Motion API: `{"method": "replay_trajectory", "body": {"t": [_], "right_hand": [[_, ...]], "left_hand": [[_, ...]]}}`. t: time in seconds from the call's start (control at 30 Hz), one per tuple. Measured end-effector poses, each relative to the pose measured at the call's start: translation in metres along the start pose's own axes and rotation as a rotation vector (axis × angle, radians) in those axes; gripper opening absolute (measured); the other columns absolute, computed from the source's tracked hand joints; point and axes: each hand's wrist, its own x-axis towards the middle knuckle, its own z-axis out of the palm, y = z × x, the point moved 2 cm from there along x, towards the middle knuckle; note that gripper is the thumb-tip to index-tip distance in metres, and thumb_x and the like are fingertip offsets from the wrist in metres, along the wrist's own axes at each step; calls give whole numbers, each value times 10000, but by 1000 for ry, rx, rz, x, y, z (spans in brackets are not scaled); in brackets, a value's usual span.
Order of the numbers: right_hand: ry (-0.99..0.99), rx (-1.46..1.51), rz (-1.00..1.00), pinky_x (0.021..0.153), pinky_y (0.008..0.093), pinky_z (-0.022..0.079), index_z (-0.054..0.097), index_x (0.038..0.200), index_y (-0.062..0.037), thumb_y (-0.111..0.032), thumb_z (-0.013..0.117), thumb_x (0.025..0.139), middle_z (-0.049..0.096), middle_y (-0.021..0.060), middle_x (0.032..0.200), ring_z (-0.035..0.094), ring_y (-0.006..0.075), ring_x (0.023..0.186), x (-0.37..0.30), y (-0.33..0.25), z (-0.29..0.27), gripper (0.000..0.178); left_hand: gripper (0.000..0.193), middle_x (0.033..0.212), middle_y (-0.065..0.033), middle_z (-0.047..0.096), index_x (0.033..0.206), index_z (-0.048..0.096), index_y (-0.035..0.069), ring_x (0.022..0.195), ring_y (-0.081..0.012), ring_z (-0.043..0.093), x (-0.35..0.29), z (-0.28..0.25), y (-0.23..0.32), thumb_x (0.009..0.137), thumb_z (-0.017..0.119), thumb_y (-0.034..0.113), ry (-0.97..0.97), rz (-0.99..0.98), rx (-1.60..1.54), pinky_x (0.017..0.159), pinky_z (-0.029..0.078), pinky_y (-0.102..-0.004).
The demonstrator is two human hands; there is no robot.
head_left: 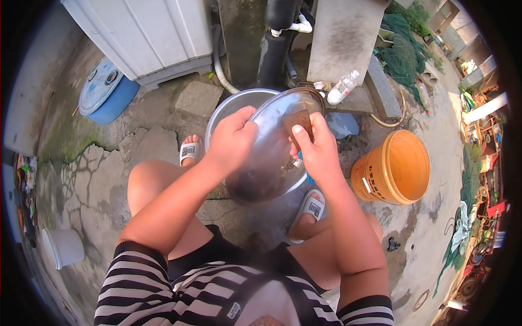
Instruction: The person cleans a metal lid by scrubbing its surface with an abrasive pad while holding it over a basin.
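My left hand (234, 139) is closed on the left rim of a round, shallow metal pan (261, 165), which is tilted in front of me. Its surface is shiny, with a dark patch toward the lower side and a brownish far rim. In my right hand (321, 149) is a flat, brown rectangular scouring pad (298, 124), pinched under the thumb over the pan's right side. A bit of something blue shows below those fingers, too small to name. Behind and under the pan stands a wide metal basin (231, 102), mostly hidden by it.
An orange bucket (389, 168) stands to the right on the concrete. Beyond the basin are a clear plastic bottle (343, 87), a stone block (199, 99) and a dark pipe (274, 60). A blue drum (109, 92) and a white bucket (63, 248) are at left.
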Motion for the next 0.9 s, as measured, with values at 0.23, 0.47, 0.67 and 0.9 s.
{"method": "replay_trajectory", "body": {"t": [0.23,0.47,0.67,0.9], "right_hand": [[30,-125,14,585,332,511,508,1060,-7,-200,600,944,674,125,826,641,180,630,-2,2,-3,243],[223,-611,-230,652,473,505,555,1086,-57,-378,658,913,682,205,834,657,427,760,-9,-12,-8,379],[325,-850,-413,575,463,482,564,1027,-85,-354,676,903,665,145,731,650,386,669,-16,-26,-9,317],[344,-875,-440,543,447,476,540,958,-86,-341,671,910,644,128,697,637,367,628,-18,-31,-8,291]], "left_hand": [[186,862,-26,606,1033,616,11,730,-78,528,2,3,-3,948,502,131,-14,-122,-195,639,437,-232],[306,773,42,572,960,632,27,724,-40,502,-6,5,14,1041,541,308,-54,-21,167,648,435,-228],[265,743,60,532,927,604,41,689,-17,447,-16,20,15,1053,519,258,-43,50,14,610,401,-220],[258,698,39,467,874,537,27,667,-50,399,-24,25,26,1050,524,215,28,182,206,577,375,-252]]}}
